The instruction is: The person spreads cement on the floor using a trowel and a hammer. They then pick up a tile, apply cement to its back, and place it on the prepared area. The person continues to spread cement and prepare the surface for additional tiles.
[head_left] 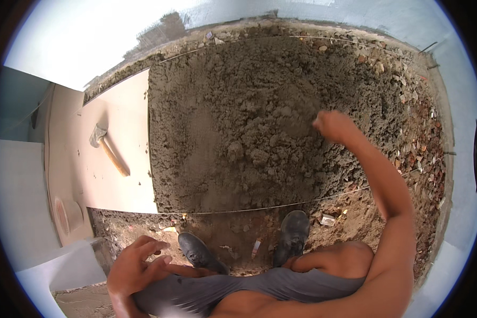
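My right hand (pixel 336 126) is held out over the right part of a bed of damp grey mortar (pixel 212 132). Its fingers are closed, and whatever they hold is hidden. Around the fingertips the mortar looks lumpy and slightly hazy. By my left knee, my left hand (pixel 140 265) hangs with bent fingers apart and nothing in it. A large pale tile (pixel 127 95) borders the mortar on the left. On that tile lies a mallet (pixel 111 150) with a wooden handle and a grey head.
A taut string (pixel 259 209) crosses the mortar's near edge, just beyond my dark shoes (pixel 294 233). Broken rubble (pixel 418 143) lies along the right wall. A white bucket-like container (pixel 69 214) sits at the left. Pale blue walls (pixel 397 24) enclose the far and right sides.
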